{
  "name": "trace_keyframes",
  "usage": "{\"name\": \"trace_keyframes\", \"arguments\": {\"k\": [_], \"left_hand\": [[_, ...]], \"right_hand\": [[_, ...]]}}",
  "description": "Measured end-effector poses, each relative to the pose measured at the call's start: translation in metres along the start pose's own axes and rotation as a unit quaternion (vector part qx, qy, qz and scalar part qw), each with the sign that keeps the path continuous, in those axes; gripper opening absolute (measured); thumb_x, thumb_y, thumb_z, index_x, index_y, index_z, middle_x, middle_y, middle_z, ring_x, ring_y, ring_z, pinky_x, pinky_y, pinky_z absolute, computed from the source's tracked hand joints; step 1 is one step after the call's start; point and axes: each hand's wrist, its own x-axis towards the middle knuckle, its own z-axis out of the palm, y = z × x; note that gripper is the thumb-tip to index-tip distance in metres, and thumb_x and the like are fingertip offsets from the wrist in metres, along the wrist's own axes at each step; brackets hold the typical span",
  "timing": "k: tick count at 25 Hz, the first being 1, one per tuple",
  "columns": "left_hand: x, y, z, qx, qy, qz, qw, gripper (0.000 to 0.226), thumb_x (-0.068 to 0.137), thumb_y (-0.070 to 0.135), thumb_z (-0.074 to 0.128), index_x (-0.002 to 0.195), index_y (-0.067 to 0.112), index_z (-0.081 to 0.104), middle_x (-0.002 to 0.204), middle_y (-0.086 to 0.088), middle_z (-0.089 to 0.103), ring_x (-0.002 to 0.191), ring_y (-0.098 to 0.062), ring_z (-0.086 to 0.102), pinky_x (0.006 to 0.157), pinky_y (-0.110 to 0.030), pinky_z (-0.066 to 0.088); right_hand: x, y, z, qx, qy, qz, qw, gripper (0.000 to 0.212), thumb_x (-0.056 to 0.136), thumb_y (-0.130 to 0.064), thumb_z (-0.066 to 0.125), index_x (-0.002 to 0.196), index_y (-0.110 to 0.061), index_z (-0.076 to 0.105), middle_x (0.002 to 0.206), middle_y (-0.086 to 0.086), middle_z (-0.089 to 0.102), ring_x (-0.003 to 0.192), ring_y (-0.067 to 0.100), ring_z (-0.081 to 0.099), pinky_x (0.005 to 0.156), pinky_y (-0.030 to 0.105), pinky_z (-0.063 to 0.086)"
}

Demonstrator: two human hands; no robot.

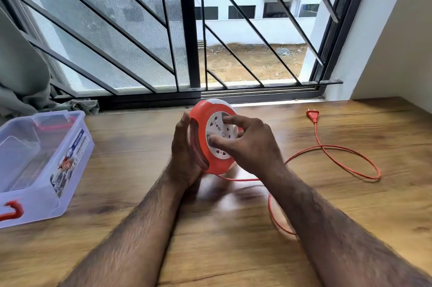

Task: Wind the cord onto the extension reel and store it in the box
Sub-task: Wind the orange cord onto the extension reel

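Observation:
An orange extension reel [203, 123] with a white socket face is held upright just above the wooden table [233, 251], in the middle of the view. My left hand [184, 153] grips its rim from the left and behind. My right hand [247, 144] has its fingertips pressed on the white socket face. The orange cord [350, 163] leaves the reel's underside, loops across the table to the right and ends in an orange plug [312, 115] near the window. Part of the cord is hidden behind my right forearm.
A clear plastic box [44, 165] with red latches stands open at the table's left edge. A barred window [187, 29] runs along the far edge. Grey cloth [23, 76] hangs at the far left. A white wall [397, 41] closes the right side.

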Motion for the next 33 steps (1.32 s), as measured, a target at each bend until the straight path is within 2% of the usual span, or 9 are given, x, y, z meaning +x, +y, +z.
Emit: {"name": "trace_keyframes", "arguments": {"k": [2,5,8,11,16,20,22,28,33], "left_hand": [[0.000,-0.003,0.001,0.013,-0.006,0.006,1.000,0.082,0.094,0.069,0.052,0.146,0.007,0.062,0.140,-0.025,0.066,0.128,-0.038,0.066,0.104,-0.051,0.055],[0.002,-0.003,-0.001,-0.004,0.016,-0.009,1.000,0.083,0.095,0.071,0.042,0.146,0.008,0.063,0.139,-0.024,0.068,0.127,-0.039,0.066,0.101,-0.050,0.057],[0.006,-0.001,-0.006,-0.044,0.045,-0.008,0.998,0.086,0.102,0.071,0.036,0.150,0.003,0.056,0.137,-0.025,0.068,0.126,-0.040,0.066,0.102,-0.051,0.056],[0.005,0.004,-0.006,-0.059,0.065,-0.030,0.996,0.095,0.100,0.078,0.033,0.147,0.000,0.059,0.138,-0.028,0.066,0.127,-0.045,0.065,0.104,-0.055,0.055],[0.001,0.005,-0.006,-0.091,0.050,-0.069,0.992,0.106,0.090,0.092,0.031,0.135,0.004,0.072,0.138,-0.025,0.068,0.126,-0.043,0.067,0.104,-0.056,0.055],[-0.001,0.001,0.000,-0.141,0.023,-0.110,0.984,0.106,0.091,0.091,0.029,0.124,0.003,0.078,0.126,-0.024,0.075,0.113,-0.040,0.074,0.093,-0.054,0.063],[0.001,0.000,-0.001,-0.134,0.020,-0.110,0.985,0.104,0.093,0.089,0.029,0.129,0.002,0.076,0.131,-0.026,0.073,0.119,-0.041,0.072,0.101,-0.059,0.058],[0.003,0.004,-0.009,-0.121,0.002,-0.127,0.985,0.109,0.090,0.091,0.035,0.142,0.000,0.067,0.141,-0.028,0.066,0.126,-0.044,0.067,0.109,-0.064,0.050],[-0.001,0.003,-0.007,-0.134,-0.039,-0.133,0.981,0.113,0.089,0.093,0.034,0.149,0.001,0.060,0.145,-0.025,0.064,0.134,-0.042,0.062,0.115,-0.062,0.044]], "right_hand": [[0.001,0.001,0.007,0.095,0.012,0.077,0.992,0.074,0.066,-0.070,0.082,0.125,-0.026,0.075,0.100,-0.001,0.080,0.077,0.011,0.077,0.070,0.030,0.062],[0.000,-0.005,0.000,0.198,-0.036,0.122,0.972,0.049,0.090,-0.044,0.080,0.124,-0.010,0.072,0.082,0.009,0.075,0.042,0.002,0.060,0.041,0.013,0.040],[0.003,-0.003,-0.004,0.050,-0.008,-0.018,0.999,0.033,0.089,-0.041,0.080,0.116,-0.023,0.073,0.074,-0.002,0.071,0.053,0.009,0.062,0.053,0.021,0.042],[0.000,-0.001,-0.004,-0.089,0.000,-0.137,0.987,0.021,0.087,-0.034,0.076,0.108,-0.031,0.072,0.060,-0.009,0.064,0.060,0.012,0.062,0.061,0.027,0.045],[0.003,-0.002,-0.009,-0.042,-0.020,-0.154,0.987,0.018,0.084,-0.022,0.081,0.099,-0.029,0.078,0.073,-0.010,0.067,0.062,0.006,0.061,0.064,0.026,0.050],[-0.001,-0.005,-0.019,-0.205,-0.076,-0.256,0.942,0.043,0.086,-0.016,0.069,0.117,-0.045,0.067,0.128,-0.007,0.051,0.079,0.022,0.062,0.073,0.035,0.054],[0.001,-0.007,-0.028,-0.300,-0.128,-0.256,0.910,0.058,0.085,-0.014,0.064,0.127,-0.054,0.056,0.144,-0.007,0.041,0.083,0.031,0.063,0.071,0.041,0.054],[0.003,-0.008,-0.041,-0.369,-0.153,-0.242,0.884,0.057,0.102,-0.032,0.057,0.142,-0.068,0.040,0.148,-0.009,0.040,0.094,0.024,0.060,0.073,0.035,0.042],[0.006,-0.005,-0.035,-0.345,-0.103,-0.262,0.895,0.064,0.089,-0.035,0.064,0.139,-0.070,0.045,0.139,-0.011,0.055,0.111,0.021,0.065,0.077,0.033,0.044]]}}
